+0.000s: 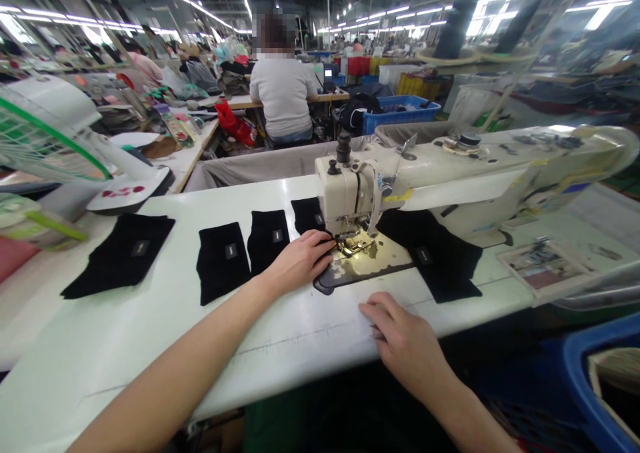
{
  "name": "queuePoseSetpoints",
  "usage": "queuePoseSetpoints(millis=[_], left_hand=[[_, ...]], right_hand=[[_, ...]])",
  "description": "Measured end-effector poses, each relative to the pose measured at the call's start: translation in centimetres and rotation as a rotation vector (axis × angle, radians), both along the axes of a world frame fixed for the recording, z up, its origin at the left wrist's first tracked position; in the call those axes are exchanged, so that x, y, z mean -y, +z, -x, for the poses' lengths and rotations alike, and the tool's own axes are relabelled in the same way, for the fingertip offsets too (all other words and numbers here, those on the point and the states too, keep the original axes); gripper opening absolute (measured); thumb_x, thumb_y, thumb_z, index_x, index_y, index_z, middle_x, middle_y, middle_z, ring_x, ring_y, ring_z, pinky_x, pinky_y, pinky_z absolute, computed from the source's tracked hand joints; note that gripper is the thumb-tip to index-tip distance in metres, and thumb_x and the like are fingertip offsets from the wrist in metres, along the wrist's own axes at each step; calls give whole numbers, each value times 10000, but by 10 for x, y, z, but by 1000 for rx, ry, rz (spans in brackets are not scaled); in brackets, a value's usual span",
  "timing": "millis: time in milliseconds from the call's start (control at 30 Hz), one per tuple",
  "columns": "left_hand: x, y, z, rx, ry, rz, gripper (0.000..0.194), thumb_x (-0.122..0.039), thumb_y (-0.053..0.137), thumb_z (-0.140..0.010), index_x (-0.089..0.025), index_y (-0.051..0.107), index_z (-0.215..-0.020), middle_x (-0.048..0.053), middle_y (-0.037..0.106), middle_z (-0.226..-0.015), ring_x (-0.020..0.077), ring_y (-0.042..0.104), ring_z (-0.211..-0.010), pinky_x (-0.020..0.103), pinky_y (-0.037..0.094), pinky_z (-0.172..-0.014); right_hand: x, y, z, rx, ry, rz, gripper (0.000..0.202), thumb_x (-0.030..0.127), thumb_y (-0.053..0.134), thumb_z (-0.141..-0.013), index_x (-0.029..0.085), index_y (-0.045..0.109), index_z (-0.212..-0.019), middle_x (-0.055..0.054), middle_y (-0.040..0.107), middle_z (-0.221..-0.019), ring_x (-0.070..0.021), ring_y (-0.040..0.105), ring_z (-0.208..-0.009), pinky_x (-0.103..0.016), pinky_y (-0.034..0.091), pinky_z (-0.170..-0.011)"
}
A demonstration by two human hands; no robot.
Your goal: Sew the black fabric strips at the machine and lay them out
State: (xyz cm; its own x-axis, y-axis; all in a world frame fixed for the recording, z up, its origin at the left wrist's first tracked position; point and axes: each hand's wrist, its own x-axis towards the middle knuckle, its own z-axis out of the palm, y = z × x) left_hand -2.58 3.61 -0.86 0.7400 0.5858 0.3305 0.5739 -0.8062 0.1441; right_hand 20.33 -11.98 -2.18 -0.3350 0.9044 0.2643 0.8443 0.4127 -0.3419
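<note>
My left hand [303, 256] lies at the left of the sewing machine [350, 193], its fingers stretched toward the presser foot [353, 243]. Just behind those fingers is a black fabric piece [304, 214] with a small label, partly hidden by the machine head. My right hand [400, 326] hovers over the table's front edge, fingers curled together; whatever is in them is hidden. Two more labelled black pieces, one [223, 260] and another [265, 236], lie left of the machine. To the right of the needle plate [380, 256], a black piece [440, 253] rests under the machine arm.
A black fabric stack [120, 253] lies at the table's left, near a fan [55, 133]. A small parts tray [545, 263] sits at the right. Below it stands a blue basket [575, 373]. Ahead, a person in a white shirt [283, 93] sits facing away.
</note>
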Motion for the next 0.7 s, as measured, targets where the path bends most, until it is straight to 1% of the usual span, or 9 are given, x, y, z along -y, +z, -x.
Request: queuePoseSetpoints(millis=[133,233,367,533,633,700], left_hand=[[2,-6,3,-32,78,-11,409,-339,442,-1029,-102,601,-1323,157,597,-1358,288,536,-1291,467,487,-1100],[9,-8,13,-74,76,-14,430,-326,406,-1043,-76,591,-1340,164,568,-1423,300,510,-1342,479,445,-1145],[33,-4,33,-80,35,-4,398,-281,418,-1038,-99,593,-1345,146,575,-1429,279,535,-1333,458,475,-1126],[68,1,47,-44,-8,7,350,-224,441,-1024,-130,615,-1313,125,607,-1398,261,537,-1338,451,495,-1109],[78,1,50,-67,-16,6,338,-206,450,-1019,-124,616,-1303,130,612,-1391,259,550,-1327,442,500,-1101],[79,-1,52,-91,-19,2,334,-187,446,-1017,-119,615,-1297,137,613,-1387,261,555,-1323,437,510,-1088]], right_hand=[[1,-2,-1,-4,4,-32,456,-35,498,-731,183,657,-1099,-86,670,-1107,-180,667,-799,-247,498,-610],[4,-2,-3,-17,23,-48,460,-33,477,-745,173,652,-1117,-97,673,-1127,-188,679,-822,-254,517,-626],[8,-4,-4,-26,38,-60,480,-26,449,-762,171,635,-1157,-102,667,-1192,-190,692,-869,-261,539,-676],[9,-6,-4,-3,28,-90,399,13,438,-821,176,643,-1123,-96,677,-1173,-186,693,-823,-264,514,-617],[5,-4,-7,-3,32,-91,338,36,442,-848,188,653,-1063,-82,687,-1127,-176,685,-795,-253,494,-599],[2,2,-6,-10,46,-90,304,43,446,-850,193,658,-1009,-66,697,-1060,-174,679,-783,-250,485,-595]])
